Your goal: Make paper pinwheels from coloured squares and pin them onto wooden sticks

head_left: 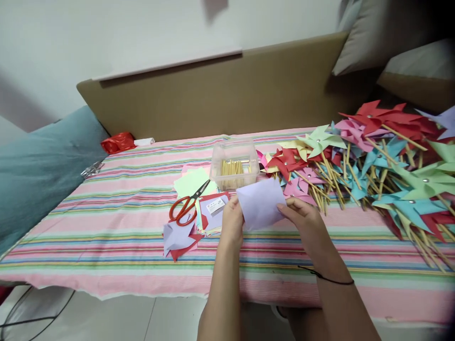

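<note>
A square of light purple paper is held up above the striped cloth, with faint crease lines on it. My left hand pinches its left edge, and my right hand grips its right edge between thumb and fingers. Left of my hands lie scissors with red handles, resting over light green paper sheets. Beside them is a stack of coloured paper squares with a small white box on top. Cut purple paper sits over red pieces nearer me.
A clear plastic box of short wooden sticks stands behind the paper. Many finished pinwheels on sticks pile up on the right. A red plastic bag lies at the back left by a blue cushion. A brown backrest bounds the far side.
</note>
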A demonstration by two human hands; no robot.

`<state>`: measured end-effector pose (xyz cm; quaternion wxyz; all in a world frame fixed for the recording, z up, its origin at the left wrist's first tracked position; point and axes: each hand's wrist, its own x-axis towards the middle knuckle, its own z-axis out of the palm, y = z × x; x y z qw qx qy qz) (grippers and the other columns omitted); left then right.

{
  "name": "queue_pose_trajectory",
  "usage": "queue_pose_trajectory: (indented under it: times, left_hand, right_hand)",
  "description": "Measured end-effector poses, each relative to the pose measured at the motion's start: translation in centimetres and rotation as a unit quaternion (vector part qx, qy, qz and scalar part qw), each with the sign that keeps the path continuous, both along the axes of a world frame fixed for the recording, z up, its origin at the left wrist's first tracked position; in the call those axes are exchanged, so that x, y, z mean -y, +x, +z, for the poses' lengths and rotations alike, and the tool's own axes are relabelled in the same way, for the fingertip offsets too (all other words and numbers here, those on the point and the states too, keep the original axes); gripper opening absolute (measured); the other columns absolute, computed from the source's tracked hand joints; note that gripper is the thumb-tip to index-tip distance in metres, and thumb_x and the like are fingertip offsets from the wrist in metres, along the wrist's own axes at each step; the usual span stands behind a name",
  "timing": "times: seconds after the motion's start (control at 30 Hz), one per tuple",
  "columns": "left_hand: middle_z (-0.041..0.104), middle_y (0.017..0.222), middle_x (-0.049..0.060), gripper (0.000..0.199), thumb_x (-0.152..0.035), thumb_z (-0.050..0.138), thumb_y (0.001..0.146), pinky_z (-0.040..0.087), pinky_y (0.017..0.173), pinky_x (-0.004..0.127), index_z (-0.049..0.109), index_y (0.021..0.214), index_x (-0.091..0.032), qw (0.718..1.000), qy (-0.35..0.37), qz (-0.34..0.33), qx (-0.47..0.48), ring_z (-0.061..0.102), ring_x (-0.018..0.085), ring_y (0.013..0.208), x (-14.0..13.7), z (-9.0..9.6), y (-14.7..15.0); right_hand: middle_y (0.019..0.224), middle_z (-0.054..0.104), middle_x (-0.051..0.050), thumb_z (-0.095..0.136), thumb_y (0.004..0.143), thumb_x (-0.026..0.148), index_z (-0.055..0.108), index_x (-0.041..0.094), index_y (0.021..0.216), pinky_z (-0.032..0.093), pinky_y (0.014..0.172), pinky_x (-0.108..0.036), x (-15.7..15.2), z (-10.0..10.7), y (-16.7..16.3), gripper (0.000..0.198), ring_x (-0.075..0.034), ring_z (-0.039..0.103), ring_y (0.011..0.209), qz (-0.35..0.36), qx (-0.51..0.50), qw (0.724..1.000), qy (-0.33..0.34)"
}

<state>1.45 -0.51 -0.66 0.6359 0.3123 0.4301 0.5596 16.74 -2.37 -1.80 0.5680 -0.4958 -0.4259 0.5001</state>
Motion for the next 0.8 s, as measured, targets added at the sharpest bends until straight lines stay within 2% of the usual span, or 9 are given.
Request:
queue_pose_trajectory:
  times: [0.1,0.2,0.27,0.33,0.43,0.53,0.63,0.8]
  left_hand:
    - [0.062,0.055,0.0,0.051,-0.061,0.064,0.071,0.041,0.049,0.022,0.071,0.089,-0.014,0.999,-0.025,-0.024,0.036,0.056,0.012,0.05,-0.1,0.3,-0.3]
    - [0.069,0.065,0.002,0.048,-0.047,0.08,0.06,0.045,0.053,0.023,0.07,0.093,-0.013,1.0,-0.006,-0.011,-0.009,0.06,0.013,0.054,0.1,0.3,-0.2]
    - [0.073,0.076,0.005,0.047,-0.034,0.085,0.055,0.05,0.06,0.026,0.069,0.094,-0.013,0.999,0.005,-0.005,-0.038,0.064,0.015,0.061,0.2,0.2,0.0]
    - [0.075,0.083,0.006,0.045,-0.03,0.085,0.055,0.053,0.066,0.029,0.069,0.095,-0.014,0.998,-0.002,-0.034,-0.053,0.067,0.018,0.069,0.4,0.2,0.0]
    - [0.074,0.082,0.005,0.043,-0.028,0.084,0.055,0.053,0.066,0.03,0.069,0.093,-0.014,0.992,-0.02,-0.089,-0.086,0.067,0.018,0.069,0.6,0.4,-0.4]
    - [0.073,0.079,0.004,0.041,-0.028,0.084,0.055,0.053,0.064,0.029,0.069,0.09,-0.015,0.987,-0.026,-0.118,-0.103,0.066,0.018,0.068,0.6,0.5,-0.8]
    - [0.073,0.08,0.004,0.04,-0.027,0.084,0.055,0.052,0.063,0.029,0.069,0.09,-0.015,0.987,-0.027,-0.124,-0.103,0.066,0.018,0.068,0.6,0.6,-1.0]
    - [0.073,0.078,0.003,0.038,-0.027,0.083,0.056,0.051,0.063,0.028,0.069,0.09,-0.015,0.984,-0.029,-0.127,-0.119,0.065,0.017,0.067,0.7,0.8,-1.1]
  right_hand:
    - [0.059,0.047,0.005,0.074,0.07,0.039,0.054,0.021,0.059,0.037,0.057,-0.025,-0.2,-0.3,0.2,0.029,-0.012,0.044,0.059,-0.035,0.02,0.999,-0.014]
    - [0.06,0.053,0.003,0.076,0.066,0.041,0.057,0.02,0.061,0.041,0.058,-0.026,-0.3,-0.3,-0.1,0.029,-0.013,0.05,0.06,-0.018,0.012,0.999,-0.041]
    - [0.064,0.06,0.001,0.078,0.063,0.042,0.062,0.02,0.07,0.045,0.059,-0.027,-0.4,-0.1,-0.3,0.028,-0.015,0.056,0.063,-0.006,-0.023,0.998,-0.062]
    - [0.069,0.065,0.001,0.079,0.062,0.042,0.065,0.021,0.087,0.046,0.055,-0.026,-0.5,0.2,-0.5,0.035,-0.016,0.059,0.063,-0.008,-0.065,0.995,-0.075]
    - [0.071,0.067,0.002,0.081,0.061,0.037,0.061,0.024,0.103,0.043,0.049,-0.023,-0.6,0.5,-0.3,0.048,-0.014,0.059,0.058,-0.022,-0.107,0.992,-0.067]
    - [0.073,0.069,0.002,0.084,0.057,0.033,0.059,0.023,0.103,0.044,0.049,-0.023,-0.8,0.5,0.1,0.053,-0.013,0.059,0.057,-0.053,-0.103,0.992,-0.053]
    - [0.075,0.069,0.001,0.087,0.052,0.03,0.06,0.023,0.101,0.049,0.056,-0.026,-1.0,0.1,0.6,0.056,-0.015,0.063,0.065,-0.081,-0.087,0.992,-0.034]
    - [0.072,0.065,0.002,0.087,0.053,0.029,0.066,0.023,0.096,0.05,0.06,-0.026,-1.1,-0.3,0.8,0.048,-0.015,0.062,0.068,-0.06,-0.073,0.995,-0.009]
